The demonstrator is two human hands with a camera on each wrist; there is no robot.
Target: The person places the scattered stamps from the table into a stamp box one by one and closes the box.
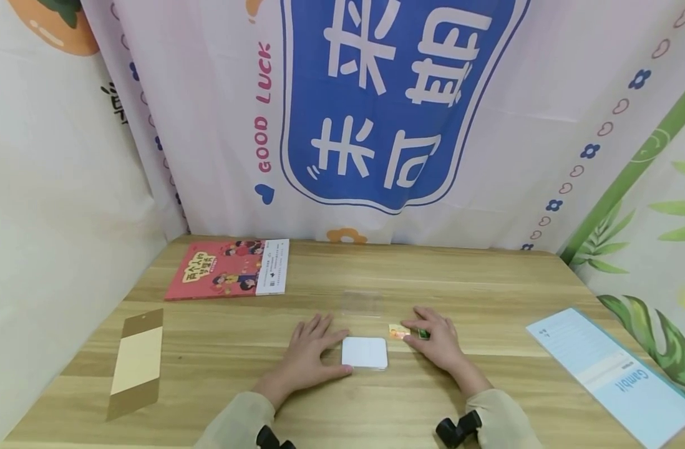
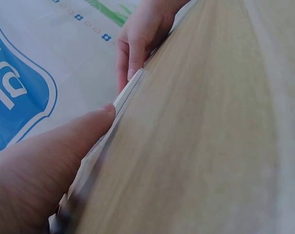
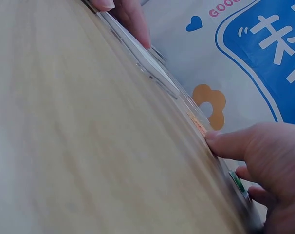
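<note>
A flat white rectangular block (image 1: 364, 353) with a clear rim lies in front of me, looking like a stack of cards. My left hand (image 1: 309, 358) rests on the table with fingers spread, its index finger and thumb touching the block's left corners. To the right of the block, my right hand (image 1: 437, 342) pinches a small yellow-orange card (image 1: 397, 332) by its right end, between thumb and index finger. Beneath the other fingers of that hand shows a small green piece (image 1: 423, 334), partly hidden. In the right wrist view the thumb presses the card's edge.
A clear plastic sheet (image 1: 362, 304) lies behind the white block. At the back left is a red picture book (image 1: 224, 271); a brown and cream card strip (image 1: 136, 365) lies on the left. A light-blue "Gambit" pad (image 1: 612, 371) is on the right. Printed cloth (image 1: 230, 125) hangs behind.
</note>
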